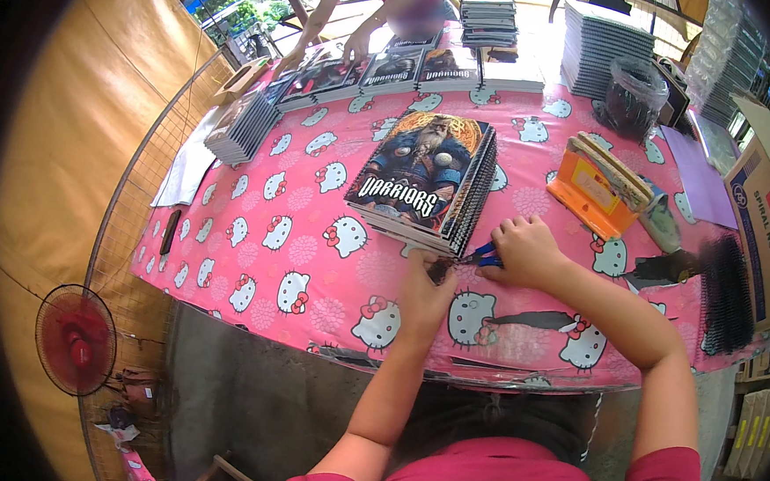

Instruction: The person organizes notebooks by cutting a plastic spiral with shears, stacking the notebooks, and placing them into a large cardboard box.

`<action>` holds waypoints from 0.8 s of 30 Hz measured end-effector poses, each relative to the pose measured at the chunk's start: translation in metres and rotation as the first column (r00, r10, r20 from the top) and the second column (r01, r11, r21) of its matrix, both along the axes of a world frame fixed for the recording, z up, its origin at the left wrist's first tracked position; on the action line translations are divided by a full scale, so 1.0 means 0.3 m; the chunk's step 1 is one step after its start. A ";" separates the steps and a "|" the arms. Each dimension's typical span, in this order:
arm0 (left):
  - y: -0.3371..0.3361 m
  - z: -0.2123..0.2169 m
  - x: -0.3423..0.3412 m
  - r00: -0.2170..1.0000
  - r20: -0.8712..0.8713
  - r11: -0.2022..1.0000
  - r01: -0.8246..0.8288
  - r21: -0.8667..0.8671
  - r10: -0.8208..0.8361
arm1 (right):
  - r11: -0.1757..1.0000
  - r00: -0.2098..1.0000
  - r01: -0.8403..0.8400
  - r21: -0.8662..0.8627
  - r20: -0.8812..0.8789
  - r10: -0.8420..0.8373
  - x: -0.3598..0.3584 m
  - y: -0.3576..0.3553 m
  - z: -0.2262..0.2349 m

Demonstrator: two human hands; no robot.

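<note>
- Notebook stack (420,176) is set on the pink-covered desk (335,268); it is taken as the landmark. Dark coil binding (477,198) is seen down its right side.
- Blue-handled tool (488,256) is grasped in the right hand (530,251), just off the stack's near right corner. Pliers or cutters: cannot be told.
- Left hand (426,289) is placed at the stack's near edge, fingers curled close to the coil ends. Whether anything is pinched cannot be told; fingertips are partly hidden.
- Main risk: left fingers could be nipped, since the tool tip is held right beside them.
- Cover or page edges could be scuffed or a coil bent if the tool is angled badly at that corner.
- Stack could be skewed if it is pushed from the near side; no hand is seen bracing its far side.
- Cloth could be snagged by the tool: a torn patch (530,320) is seen nearer than the stack, to its right.
- Orange holder (586,195), right of the stack, could be knocked if the right arm is swung outward.
</note>
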State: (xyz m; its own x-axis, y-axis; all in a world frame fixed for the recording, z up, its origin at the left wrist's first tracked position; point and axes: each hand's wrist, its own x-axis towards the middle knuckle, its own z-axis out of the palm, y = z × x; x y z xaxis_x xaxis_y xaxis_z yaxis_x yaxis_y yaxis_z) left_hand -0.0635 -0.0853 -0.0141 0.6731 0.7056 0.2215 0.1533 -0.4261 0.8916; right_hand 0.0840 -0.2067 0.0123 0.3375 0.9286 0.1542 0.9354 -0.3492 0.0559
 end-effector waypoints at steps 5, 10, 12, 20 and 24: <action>-0.001 -0.008 0.004 0.998 0.039 0.999 0.043 0.002 -0.043 | 0.992 0.984 0.037 -0.122 -0.169 -0.057 -0.004 0.005 0.030; 0.001 -0.015 -0.007 0.997 -0.003 0.997 0.073 0.008 -0.073 | 0.942 0.941 0.206 -0.266 -0.212 -0.265 0.000 -0.069 0.081; 0.010 -0.046 -0.011 0.994 0.067 0.996 0.087 -0.026 -0.085 | 0.924 0.931 0.288 -0.251 -0.152 -0.332 0.030 -0.138 0.077; -0.085 -0.012 -0.078 0.951 -0.176 0.963 0.265 0.047 -0.253 | 0.966 0.897 -0.069 0.248 -0.409 0.169 -0.117 -0.224 0.018; -0.073 0.047 -0.081 0.931 -0.173 0.947 0.317 -0.054 -0.321 | 0.873 0.666 -0.287 0.395 -0.572 0.478 -0.165 -0.099 -0.037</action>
State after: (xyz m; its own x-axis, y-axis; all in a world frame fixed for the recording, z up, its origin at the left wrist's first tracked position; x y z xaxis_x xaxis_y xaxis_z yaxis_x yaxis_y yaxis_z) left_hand -0.0878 -0.1073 0.0001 0.8902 0.4511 0.0634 0.1691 -0.4566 0.8735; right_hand 0.0345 -0.2363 0.0013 0.0648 0.9564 0.2847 0.7620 0.1368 -0.6329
